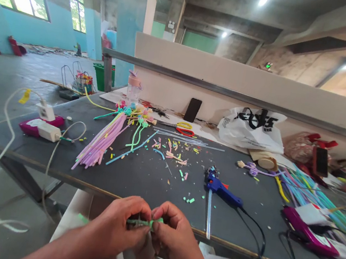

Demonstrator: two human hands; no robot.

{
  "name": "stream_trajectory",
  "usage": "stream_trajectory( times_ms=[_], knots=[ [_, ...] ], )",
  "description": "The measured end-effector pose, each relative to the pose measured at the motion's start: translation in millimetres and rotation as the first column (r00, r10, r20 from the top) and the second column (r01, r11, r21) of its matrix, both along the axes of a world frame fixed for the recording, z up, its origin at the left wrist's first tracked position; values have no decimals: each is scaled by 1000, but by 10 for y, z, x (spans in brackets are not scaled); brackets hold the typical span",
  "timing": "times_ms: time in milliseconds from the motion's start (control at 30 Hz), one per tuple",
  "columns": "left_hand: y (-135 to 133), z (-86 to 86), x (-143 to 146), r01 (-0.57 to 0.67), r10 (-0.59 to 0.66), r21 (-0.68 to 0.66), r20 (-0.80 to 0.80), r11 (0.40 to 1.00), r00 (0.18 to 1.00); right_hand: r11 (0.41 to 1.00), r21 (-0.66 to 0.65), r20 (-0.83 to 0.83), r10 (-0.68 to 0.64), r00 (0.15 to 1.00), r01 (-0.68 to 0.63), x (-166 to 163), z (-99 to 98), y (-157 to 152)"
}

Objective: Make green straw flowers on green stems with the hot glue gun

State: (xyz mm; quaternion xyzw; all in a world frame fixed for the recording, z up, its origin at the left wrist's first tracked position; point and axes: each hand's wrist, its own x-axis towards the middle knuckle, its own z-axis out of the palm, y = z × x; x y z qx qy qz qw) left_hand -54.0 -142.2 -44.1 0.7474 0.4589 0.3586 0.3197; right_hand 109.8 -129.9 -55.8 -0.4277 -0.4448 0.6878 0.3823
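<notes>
My left hand (120, 224) and my right hand (172, 231) meet just below the near edge of the dark table (139, 172). Both pinch a short green pipe cleaner (144, 222) held level between the fingertips, each hand closed on one end. On the table beyond lies a bunch of pink and purple pipe cleaners (101, 142) with small flower shapes (132, 111) at their far ends. Cut bits of coloured stem (172, 153) are scattered in the middle.
A blue glue gun (221, 189) with a black cord lies right of centre. Red-and-yellow scissors (184, 128), a phone (192, 110), a white plastic bag (252, 129), a bottle (133, 88), a white charger (47, 129) and blue stems (314, 195) surround it.
</notes>
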Motion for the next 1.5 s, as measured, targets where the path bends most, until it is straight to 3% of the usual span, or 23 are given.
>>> stream_trajectory(
  times_ms=[333, 533, 633, 700, 767, 833, 900, 967, 1100, 1267, 1500],
  knots=[
    [-24, -17, -2, 46, -44, 65, -33, 997, 998, 1000, 7, 6, -17, 1000, 17, -33, 26, -11],
    [-23, -110, 19, 45, -47, 127, 13, 991, 999, 1000, -7, 15, -13, 1000, 13, -74, 16, -23],
    [-22, -126, 9, 42, -44, 23, 87, 999, 995, 999, -33, -50, -44, 998, 43, -76, -4, -23],
    [-28, -86, -19, 71, -42, -116, 235, 991, 971, 998, -54, -107, -43, 993, 37, -58, -6, -20],
    [-43, -15, -57, 151, -41, -249, 397, 957, 917, 997, -70, -149, -48, 988, 38, -31, 15, -15],
    [-66, 56, -88, 224, -62, -318, 449, 921, 891, 994, -86, -181, -81, 980, 66, -5, 52, -15],
    [-91, 100, -96, 174, -66, -291, 345, 941, 936, 991, -102, -215, -102, 971, 81, 10, 87, -21],
    [-108, 111, -80, 109, -75, -159, 202, 981, 977, 992, -111, -238, -90, 967, 64, 10, 105, -32],
    [-101, 99, -36, 132, -133, 62, 13, 989, 991, 992, -126, -249, -60, 967, 29, -18, 85, -45],
    [-80, 92, -31, 147, -140, 63, -104, 987, 985, 993, -118, -241, -37, 970, 9, -35, 40, -35],
    [-80, 68, -41, 162, -147, 104, -137, 981, 980, 995, -100, -177, -30, 984, 13, -33, -23, -29]
  ],
)
